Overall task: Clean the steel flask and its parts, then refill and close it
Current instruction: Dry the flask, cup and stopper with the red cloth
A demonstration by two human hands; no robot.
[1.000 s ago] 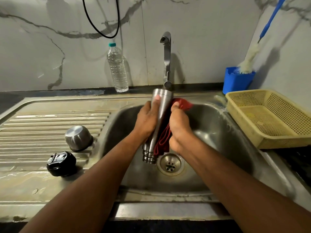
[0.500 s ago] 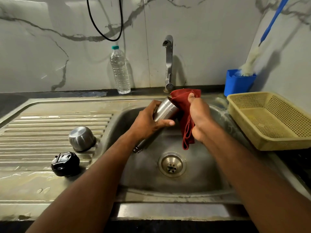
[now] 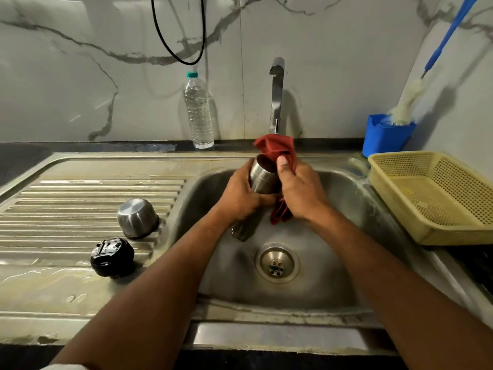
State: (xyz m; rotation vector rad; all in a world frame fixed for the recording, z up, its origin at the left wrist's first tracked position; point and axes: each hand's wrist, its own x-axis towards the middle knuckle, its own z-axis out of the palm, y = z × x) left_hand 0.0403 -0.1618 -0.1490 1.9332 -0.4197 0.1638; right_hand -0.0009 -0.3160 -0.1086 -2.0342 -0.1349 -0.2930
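Item: black flask stopper (image 3: 112, 257), nearest, on the wet draining board (image 3: 80, 198) of the steel sink (image 3: 333, 289); set aside, probably to drain or await washing.

Item: steel cup-lid (image 3: 138, 218), just behind the stopper, mouth down on the ribs, likely so water runs off.

Item: steel flask (image 3: 262, 178), over the basin, tilted with its base up and away and its neck low toward the drain (image 3: 276, 263), so drips fall into the sink.

Item: left hand (image 3: 242, 196), its grip wrapped round the flask's middle, steadying it.

Item: right hand (image 3: 300, 190), its grip closed on a red cloth (image 3: 276, 149), thumb pressing cloth to the flask's upper end; judged to be wiping the outside.

Item: yellow perforated basket (image 3: 432, 198), right of the basin.

Item: tap (image 3: 276, 94), behind the hands; no stream visible.

Item: plastic water bottle (image 3: 198, 110), capped, against the wall, possibly for the refill.

Item: blue holder (image 3: 384, 137) with long brush (image 3: 408, 102), far right corner.
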